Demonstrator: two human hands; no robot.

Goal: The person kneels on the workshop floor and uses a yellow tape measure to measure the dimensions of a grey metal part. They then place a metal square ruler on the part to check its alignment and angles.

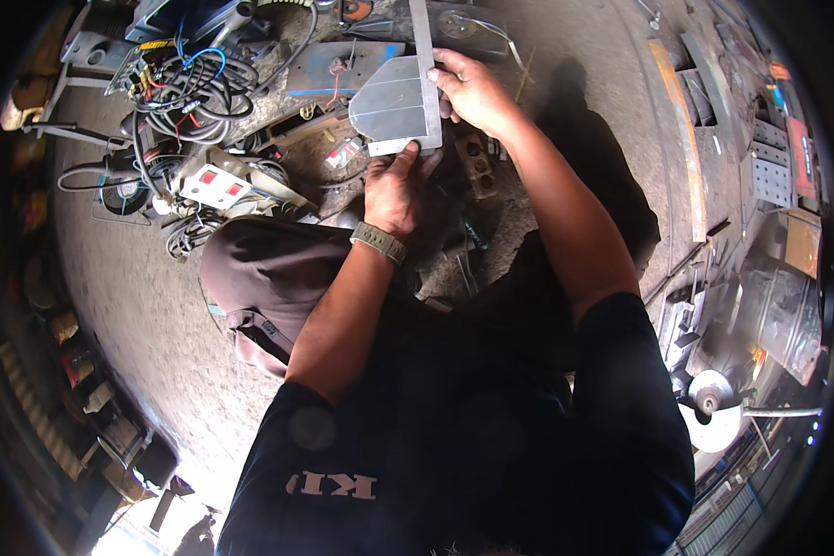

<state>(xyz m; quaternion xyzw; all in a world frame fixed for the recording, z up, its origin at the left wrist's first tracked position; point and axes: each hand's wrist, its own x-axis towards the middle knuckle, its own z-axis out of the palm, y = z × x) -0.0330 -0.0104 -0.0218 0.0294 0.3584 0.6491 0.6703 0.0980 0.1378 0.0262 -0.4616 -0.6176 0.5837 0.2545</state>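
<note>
A grey metal plate [391, 104] with one rounded corner and thin light lines across its face is held up in front of me. Along its right side and lower edge lies an L-shaped metal square [424, 56], whose long blade runs up past the plate. My left hand [394, 193], with a watch on the wrist, pinches the lower corner, its thumb on the square's short leg. From the right, my right hand [473, 91] is closed round the long blade and the plate's edge. Its fingertips behind them are partly hidden.
Tangled cables [195, 97] lie at the far left beside a white box with red switches [215, 185]. A blue-grey metal sheet [343, 65] rests behind the plate. Below my hands is a metal block with holes [478, 167]. A long flat strip [684, 139] lies on the floor at right.
</note>
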